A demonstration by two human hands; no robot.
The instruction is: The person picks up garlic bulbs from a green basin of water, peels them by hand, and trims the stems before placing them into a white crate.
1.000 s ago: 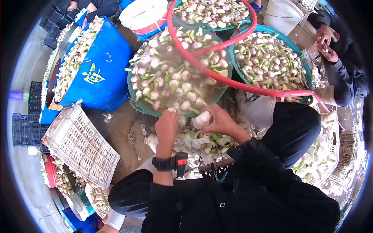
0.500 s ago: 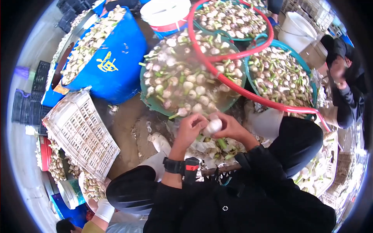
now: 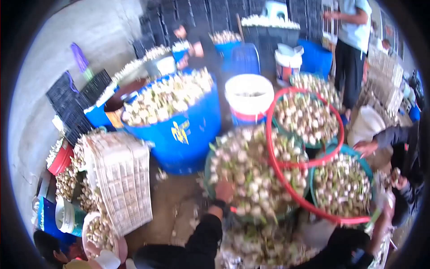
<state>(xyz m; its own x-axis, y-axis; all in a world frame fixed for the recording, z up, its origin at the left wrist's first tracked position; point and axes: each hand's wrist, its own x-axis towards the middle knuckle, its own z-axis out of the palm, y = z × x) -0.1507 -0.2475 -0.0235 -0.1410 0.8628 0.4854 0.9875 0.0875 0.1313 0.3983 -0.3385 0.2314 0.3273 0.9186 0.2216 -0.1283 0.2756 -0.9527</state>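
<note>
My left hand (image 3: 225, 190) reaches over the left side of the large green tub (image 3: 207, 177) of garlic bulbs (image 3: 255, 179). It touches or hovers just above the bulbs; its fingers are smeared by motion. Off to the far right, my right hand (image 3: 386, 204) is raised beside the smaller green tub (image 3: 370, 172), also full of garlic. A blurred pale shape and a green stalk (image 3: 374, 219) show against that hand, but whether it grips them is unclear. More garlic with leafy scraps (image 3: 264, 244) lies blurred in front of my lap.
A red hose (image 3: 286, 181) loops across the tubs. A blue barrel (image 3: 179, 145) heaped with garlic and a tilted white crate (image 3: 127, 179) stand left. Beyond is a white bucket (image 3: 249, 89). A co-worker's hand (image 3: 367, 148) is near the right tub; another person (image 3: 354, 45) stands behind.
The view has swung up and left. My hands, earlier together around a garlic bulb, have parted: the left has gone forward to the large tub, the right out to the right.
</note>
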